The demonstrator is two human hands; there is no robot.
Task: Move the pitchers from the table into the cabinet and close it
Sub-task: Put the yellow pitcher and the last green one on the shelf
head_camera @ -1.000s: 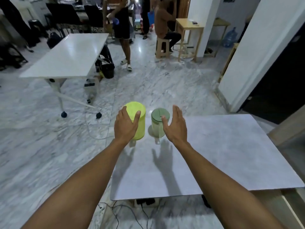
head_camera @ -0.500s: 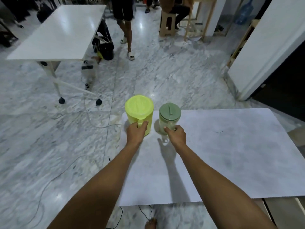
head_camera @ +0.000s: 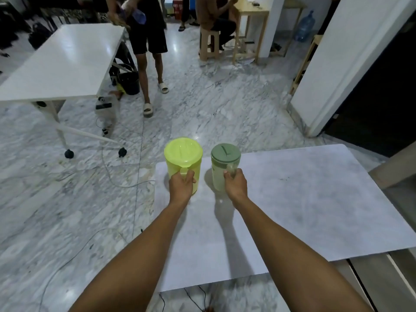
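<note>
The left hand (head_camera: 181, 188) was closed around the handle of the yellow pitcher (head_camera: 183, 162), which stood upright just beyond its knuckles; the right hand (head_camera: 235, 184) gripped the handle of the green-lidded pitcher (head_camera: 225, 164) directly ahead of it, both pitchers side by side near the far left corner of the table (head_camera: 304, 206)
</note>
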